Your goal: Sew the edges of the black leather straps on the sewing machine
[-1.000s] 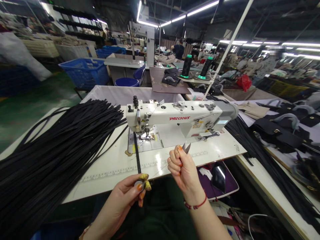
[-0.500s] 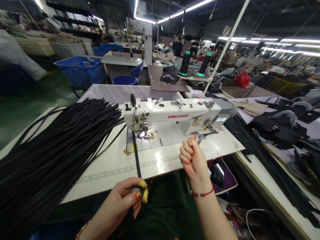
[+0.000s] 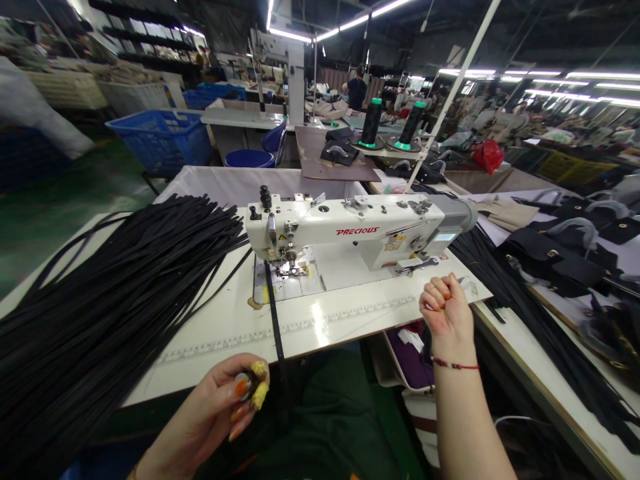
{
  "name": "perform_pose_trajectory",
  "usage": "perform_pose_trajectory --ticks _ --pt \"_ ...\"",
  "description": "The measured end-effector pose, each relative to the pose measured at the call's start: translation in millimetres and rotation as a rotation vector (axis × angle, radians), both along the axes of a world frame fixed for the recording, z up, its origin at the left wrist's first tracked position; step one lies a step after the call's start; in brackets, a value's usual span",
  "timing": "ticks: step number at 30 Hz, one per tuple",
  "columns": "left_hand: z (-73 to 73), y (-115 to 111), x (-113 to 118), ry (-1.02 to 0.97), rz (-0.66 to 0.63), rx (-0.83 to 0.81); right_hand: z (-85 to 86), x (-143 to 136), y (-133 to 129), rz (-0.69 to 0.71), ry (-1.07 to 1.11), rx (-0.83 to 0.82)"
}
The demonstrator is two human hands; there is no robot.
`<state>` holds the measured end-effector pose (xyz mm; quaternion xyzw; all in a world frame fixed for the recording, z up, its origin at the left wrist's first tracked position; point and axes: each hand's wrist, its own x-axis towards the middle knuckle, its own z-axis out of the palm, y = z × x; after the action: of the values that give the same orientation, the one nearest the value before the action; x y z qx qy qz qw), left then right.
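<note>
In my left hand (image 3: 215,407), low before the table's front edge, a small round metal bobbin (image 3: 245,385) is pinched between thumb and fingers. Yellow tape wraps two of those fingertips. My right hand (image 3: 445,303) is closed, raised over the table's right front; a thin, faint thread (image 3: 370,323) runs toward it. Between the hands stands a white sewing machine (image 3: 320,227). A narrow black strap (image 3: 275,320) hangs from under its presser foot over the front edge, just right of my left hand.
A big heap of black straps (image 3: 125,280) covers the table's left side. A wrench (image 3: 417,267) lies by the machine's base. Black bags (image 3: 555,250) and more straps occupy the right-hand table. Two black thread cones (image 3: 371,123) stand behind, and a blue crate (image 3: 163,137) is at back left.
My right hand has moved right, away from the machine, still closed. My left hand has shifted left with the bobbin, uncovering more of the hanging strap.
</note>
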<state>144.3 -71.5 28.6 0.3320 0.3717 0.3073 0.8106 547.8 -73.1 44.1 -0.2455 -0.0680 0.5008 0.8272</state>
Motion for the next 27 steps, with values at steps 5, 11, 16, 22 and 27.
perform_pose_trajectory --ticks 5,11,16,22,27 --pt "-7.9 9 -10 0.039 -0.003 0.024 -17.5 67 -40 -0.295 -0.108 -0.202" --pt "-26.1 18 0 0.190 -0.185 0.187 -30.7 25 -57 -0.331 -0.302 -0.300" --pt "-9.1 17 19 0.304 -0.267 0.315 -35.7 -123 -45 0.342 -0.538 -0.362" --pt "3.4 13 14 0.324 -0.221 0.355 -39.9 -198 -43 0.965 -0.542 -0.090" --pt "-1.2 8 8 0.221 -0.156 0.215 -24.7 -169 -38 0.637 -0.282 -0.111"
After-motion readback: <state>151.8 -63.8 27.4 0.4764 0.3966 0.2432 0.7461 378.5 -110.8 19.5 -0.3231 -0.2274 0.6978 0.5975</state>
